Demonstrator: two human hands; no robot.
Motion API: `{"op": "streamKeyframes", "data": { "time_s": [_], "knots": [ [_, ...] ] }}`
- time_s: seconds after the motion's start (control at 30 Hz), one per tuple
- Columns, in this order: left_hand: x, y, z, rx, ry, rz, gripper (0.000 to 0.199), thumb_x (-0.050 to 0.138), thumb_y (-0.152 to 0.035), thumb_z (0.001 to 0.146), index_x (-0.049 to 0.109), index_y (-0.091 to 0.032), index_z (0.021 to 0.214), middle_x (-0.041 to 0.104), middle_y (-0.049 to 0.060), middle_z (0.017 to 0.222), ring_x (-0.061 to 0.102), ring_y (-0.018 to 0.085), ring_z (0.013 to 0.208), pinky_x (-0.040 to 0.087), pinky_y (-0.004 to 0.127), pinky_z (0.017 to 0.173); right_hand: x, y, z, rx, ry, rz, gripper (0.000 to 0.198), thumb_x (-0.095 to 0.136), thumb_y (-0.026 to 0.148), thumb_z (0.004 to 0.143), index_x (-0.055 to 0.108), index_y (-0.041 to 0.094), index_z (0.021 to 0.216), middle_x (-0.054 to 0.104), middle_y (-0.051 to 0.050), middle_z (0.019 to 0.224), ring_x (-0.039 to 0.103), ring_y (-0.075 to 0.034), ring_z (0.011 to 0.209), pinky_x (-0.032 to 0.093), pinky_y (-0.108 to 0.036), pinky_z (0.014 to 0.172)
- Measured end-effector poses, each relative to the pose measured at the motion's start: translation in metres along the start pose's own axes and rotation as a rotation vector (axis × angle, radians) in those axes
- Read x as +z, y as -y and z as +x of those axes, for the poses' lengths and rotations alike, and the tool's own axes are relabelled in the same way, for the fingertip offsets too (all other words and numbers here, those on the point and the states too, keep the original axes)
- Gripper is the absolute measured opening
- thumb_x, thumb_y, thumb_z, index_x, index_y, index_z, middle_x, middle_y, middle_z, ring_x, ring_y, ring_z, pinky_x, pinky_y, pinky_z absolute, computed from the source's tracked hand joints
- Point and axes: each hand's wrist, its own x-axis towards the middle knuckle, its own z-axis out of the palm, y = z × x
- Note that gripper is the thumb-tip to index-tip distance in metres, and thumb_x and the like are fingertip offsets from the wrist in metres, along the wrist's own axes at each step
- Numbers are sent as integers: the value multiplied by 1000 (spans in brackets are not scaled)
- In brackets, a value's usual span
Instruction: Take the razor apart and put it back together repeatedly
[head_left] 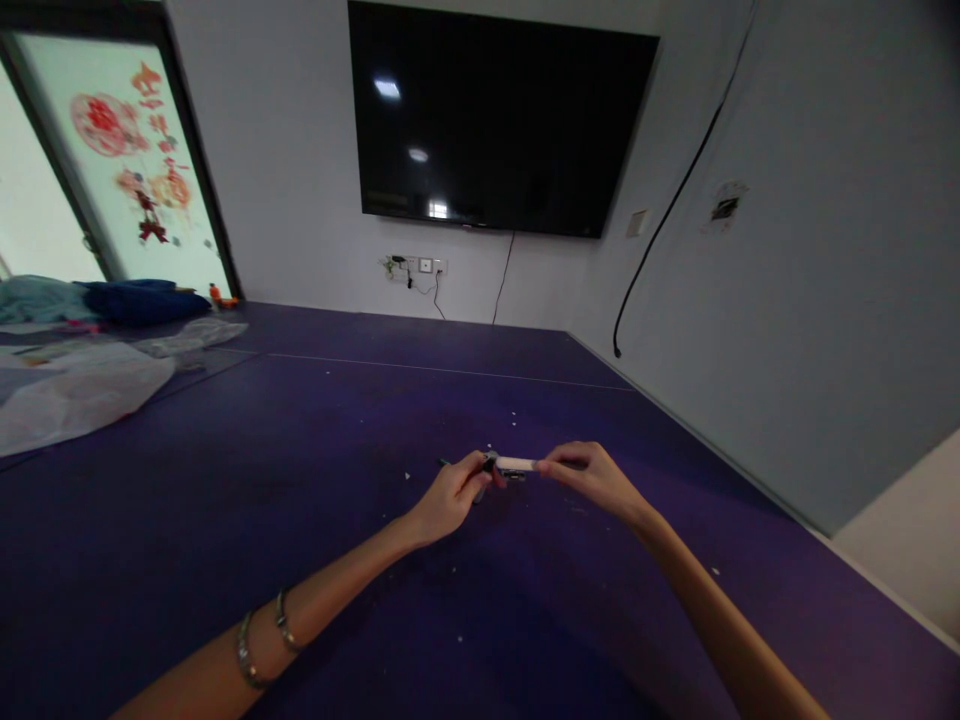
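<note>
Head feed only on my end. Both bare hands are out over the purple floor [315, 560], well off its far edge and nearer the middle than the right edge. White stick [516, 464] is between the hands, roughly level. Right hand [592, 472]: fingers clamped on the stick's right end. Left hand [448, 497]: thumb and fingers pinched on a small dark piece [490, 461] at the stick's left end. Can't tell from here if the two are joined. Small grey part [514, 477] shows just under the stick; can't tell if it's held or on the floor. Green tip [444, 462] pokes out behind the left hand, rest hidden. Two bracelets [246, 650] on the left forearm. White scraps [407, 476] dotted over the floor around the hands.

Far-left corner of the floor: dark blue cloth [142, 301] by the door [131, 150], clear plastic sheeting [90, 395] along the left edge. TV [502, 115] on the wall above the far edge, screen dark. Black cable [675, 205] hangs down the right wall.
</note>
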Motion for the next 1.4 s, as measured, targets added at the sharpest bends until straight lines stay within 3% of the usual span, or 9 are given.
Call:
{"op": "streamKeyframes", "data": {
  "time_s": [0.3, 0.53, 0.93, 1.23, 1.4],
  "knots": [
    [1, -3, 0, 30, 14, -71, 26, 35, -26, 91, 58, -16, 90, 62, 6, 88, 55, 15, 81, 42, 29, 77, 3, 1, 1, -20, -47, 9, 38, 54, 51, 75, 65, 16, 63, 54, -2, 58, 45, -12, 56, 31, -24, 49],
    [6, -4, -1, -62, 131, -455, 23, 38, -33, 90, 50, -12, 88, 63, 9, 81, 60, 15, 73, 46, 30, 67, 3, -9, 2, 42, -81, 56, 39, 55, 51, 73, 64, 15, 62, 50, 1, 53, 43, -11, 53, 29, -24, 49],
    [9, -3, -2, -88, 192, -652, 20, 46, -32, 88, 50, -13, 90, 63, 9, 80, 62, 18, 80, 46, 32, 72, 7, -8, 1, 14, -31, 87, 37, 55, 49, 74, 66, 15, 66, 52, 0, 56, 43, -11, 55, 31, -23, 50],
    [3, -8, -1, 14, 160, -410, 22, 39, -29, 90, 54, -12, 90, 64, 10, 84, 59, 17, 80, 44, 31, 73, 8, -11, 2, 11, -23, 116, 35, 57, 47, 74, 67, 14, 68, 54, 0, 56, 44, -11, 54, 30, -23, 50],
    [-5, -5, 2, 65, 27, -136, 29, 34, -28, 92, 58, -14, 90, 63, 9, 89, 55, 16, 81, 41, 30, 76, 3, -10, 2, 33, -112, 108, 35, 55, 47, 76, 70, 15, 79, 61, -3, 63, 50, -13, 58, 35, -24, 52]
  ]
}}
